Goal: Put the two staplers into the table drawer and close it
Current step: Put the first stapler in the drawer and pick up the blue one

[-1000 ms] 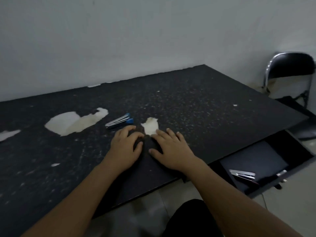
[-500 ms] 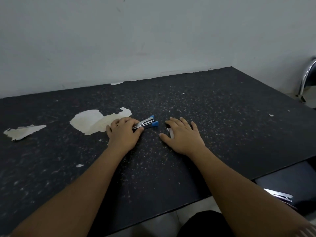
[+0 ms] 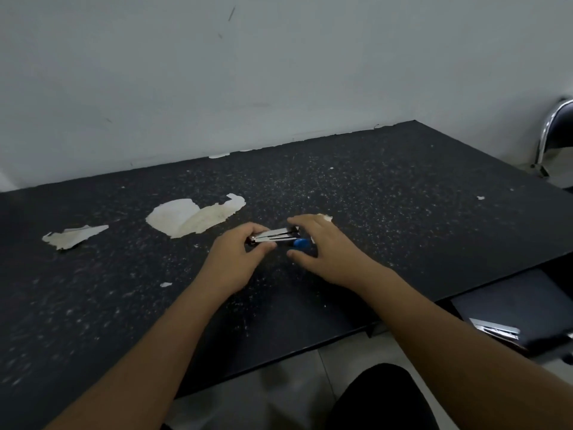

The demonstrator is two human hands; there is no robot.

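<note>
A blue and silver stapler (image 3: 279, 237) is held just above the black table (image 3: 403, 212) near its middle. My left hand (image 3: 235, 259) pinches its left end between thumb and fingers. My right hand (image 3: 319, 246) curls around its right, blue-tipped end with fingers spread; whether it grips is unclear. A second, silver stapler (image 3: 496, 328) lies in the open drawer (image 3: 508, 302) under the table's front right edge.
Pale patches of peeled surface (image 3: 192, 217) and a torn strip (image 3: 74, 237) mark the table's left half. A chrome-framed chair (image 3: 555, 131) stands at the far right by the wall. My dark-clothed knee (image 3: 381, 398) shows below the table edge.
My left hand reached the blue stapler and picked it up. My right hand moved from flat on the table onto the stapler's right end. The view shifted left.
</note>
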